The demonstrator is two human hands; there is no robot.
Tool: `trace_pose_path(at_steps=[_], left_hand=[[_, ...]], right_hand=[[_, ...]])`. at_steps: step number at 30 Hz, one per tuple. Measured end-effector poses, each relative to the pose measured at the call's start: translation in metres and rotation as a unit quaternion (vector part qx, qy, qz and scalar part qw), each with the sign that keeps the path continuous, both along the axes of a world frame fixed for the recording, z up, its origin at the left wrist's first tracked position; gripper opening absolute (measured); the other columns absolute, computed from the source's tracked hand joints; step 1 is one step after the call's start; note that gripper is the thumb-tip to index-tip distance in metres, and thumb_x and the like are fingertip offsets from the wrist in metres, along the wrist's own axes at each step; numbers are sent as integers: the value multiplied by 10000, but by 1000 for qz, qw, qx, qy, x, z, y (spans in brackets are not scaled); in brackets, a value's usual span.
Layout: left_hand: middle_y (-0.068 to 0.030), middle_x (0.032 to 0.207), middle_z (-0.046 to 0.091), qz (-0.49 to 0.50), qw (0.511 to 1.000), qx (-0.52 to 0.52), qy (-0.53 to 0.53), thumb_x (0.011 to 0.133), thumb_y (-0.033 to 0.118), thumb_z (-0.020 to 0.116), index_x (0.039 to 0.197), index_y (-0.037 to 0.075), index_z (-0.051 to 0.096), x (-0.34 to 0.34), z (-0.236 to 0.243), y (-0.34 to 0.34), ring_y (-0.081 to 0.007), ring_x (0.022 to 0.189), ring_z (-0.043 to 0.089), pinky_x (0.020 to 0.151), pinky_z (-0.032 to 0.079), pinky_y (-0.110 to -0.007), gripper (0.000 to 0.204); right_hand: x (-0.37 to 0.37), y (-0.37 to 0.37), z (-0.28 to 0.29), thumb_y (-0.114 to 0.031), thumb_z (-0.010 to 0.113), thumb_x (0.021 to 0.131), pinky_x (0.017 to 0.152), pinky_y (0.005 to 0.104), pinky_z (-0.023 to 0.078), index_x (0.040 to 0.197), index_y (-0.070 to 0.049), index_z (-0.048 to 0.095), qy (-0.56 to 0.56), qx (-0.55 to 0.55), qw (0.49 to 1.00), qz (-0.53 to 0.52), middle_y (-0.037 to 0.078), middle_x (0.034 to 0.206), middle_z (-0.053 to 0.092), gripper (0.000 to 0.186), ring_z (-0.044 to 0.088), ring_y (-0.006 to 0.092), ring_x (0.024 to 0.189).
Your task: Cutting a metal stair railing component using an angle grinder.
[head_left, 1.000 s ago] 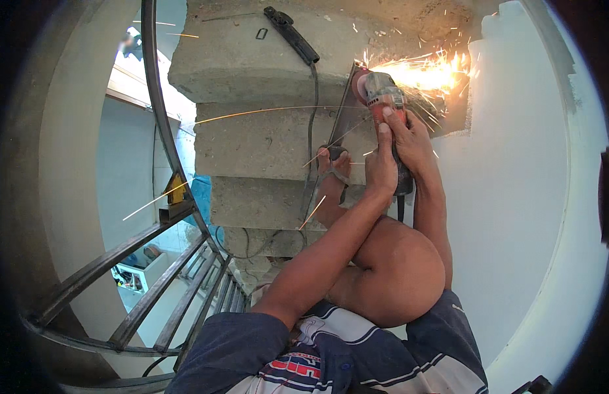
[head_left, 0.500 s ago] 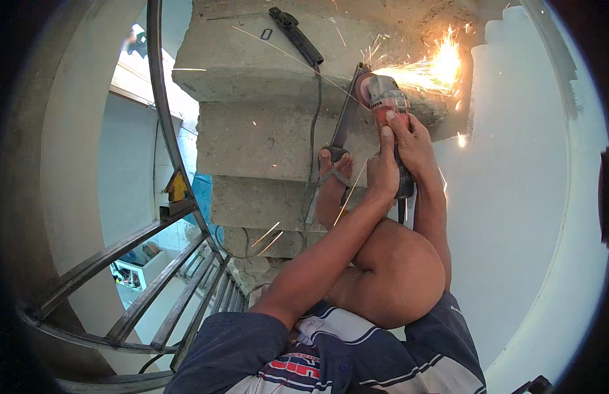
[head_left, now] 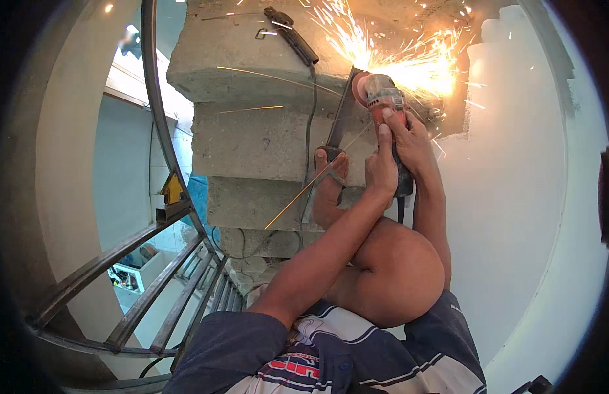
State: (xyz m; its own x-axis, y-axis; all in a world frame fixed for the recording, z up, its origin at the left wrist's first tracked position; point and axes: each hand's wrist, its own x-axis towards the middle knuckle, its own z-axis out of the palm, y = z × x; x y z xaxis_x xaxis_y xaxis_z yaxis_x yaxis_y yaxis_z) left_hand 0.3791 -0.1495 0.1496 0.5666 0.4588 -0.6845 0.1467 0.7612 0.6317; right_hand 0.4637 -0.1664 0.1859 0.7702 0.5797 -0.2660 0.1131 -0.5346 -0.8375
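Both my hands grip an orange and grey angle grinder (head_left: 381, 95) held out over concrete stair steps. My left hand (head_left: 381, 172) wraps the grinder's body from the left, and my right hand (head_left: 413, 141) clasps it from the right, near the dark rear handle. The disc touches the top end of a dark flat metal bar (head_left: 339, 118) that leans on the steps. Bright sparks (head_left: 409, 62) fly up and to the left and right from the contact point. My foot (head_left: 330, 180) presses on the bar's lower end, and my bent knee (head_left: 396, 276) is below my hands.
Rough concrete steps (head_left: 252, 138) rise ahead. A black tool with a cable (head_left: 292, 34) lies on the top step. A curved dark metal railing (head_left: 153, 118) with slanted bars runs on the left, with a yellow magnet square (head_left: 172, 188) on it. A white wall (head_left: 527, 197) stands on the right.
The spark spray has grown larger and spread further left over the top step. My hands and the grinder stay at nearly the same spot on the bar.
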Motion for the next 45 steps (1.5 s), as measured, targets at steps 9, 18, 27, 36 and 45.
trace_pose_path(at_steps=[9, 18, 27, 36, 45], left_hand=[[-269, 1094, 665, 0, 1000, -12, -13, 888, 863, 337, 1172, -187, 622, 4, -10, -2, -286, 1051, 616, 913, 450, -389, 1124], [-254, 928, 693, 7, 999, -18, -29, 925, 833, 294, 1063, -144, 689, 2, -6, 0, -291, 975, 641, 863, 469, -407, 1063], [-270, 998, 688, -16, 1000, 5, 16, 908, 851, 291, 1135, -164, 658, 2, 0, 1, -306, 1009, 634, 884, 471, -400, 1104], [-177, 1142, 638, -20, 997, -61, -33, 909, 838, 359, 1223, -177, 598, 0, 3, 3, -236, 1043, 575, 917, 446, -347, 1090], [-241, 1094, 674, 19, 999, -34, -8, 893, 856, 346, 1156, -154, 654, 3, -3, 3, -269, 1084, 612, 920, 451, -382, 1089]], right_hand=[[7, -1, -6, -387, 641, 1003, 718, 277, 466, 1095, 2, 651, 6, -21, 1000, 14, 21, 899, 629, 400, 511, 91, 799], [7, 0, -7, -490, 685, 936, 771, 304, 498, 1121, 51, 644, 13, 16, 1000, 21, 82, 924, 665, 573, 591, 142, 835], [10, -1, -6, -402, 654, 989, 725, 278, 475, 1112, 13, 652, -2, -17, 1000, 23, 28, 910, 646, 432, 536, 92, 803], [13, -1, -6, -463, 681, 945, 727, 306, 481, 1064, 28, 660, 26, -10, 999, 18, 47, 864, 643, 506, 551, 124, 780], [11, 6, -5, -500, 665, 944, 739, 316, 487, 1057, 41, 652, 4, -33, 999, 33, 69, 854, 641, 552, 557, 139, 783]])
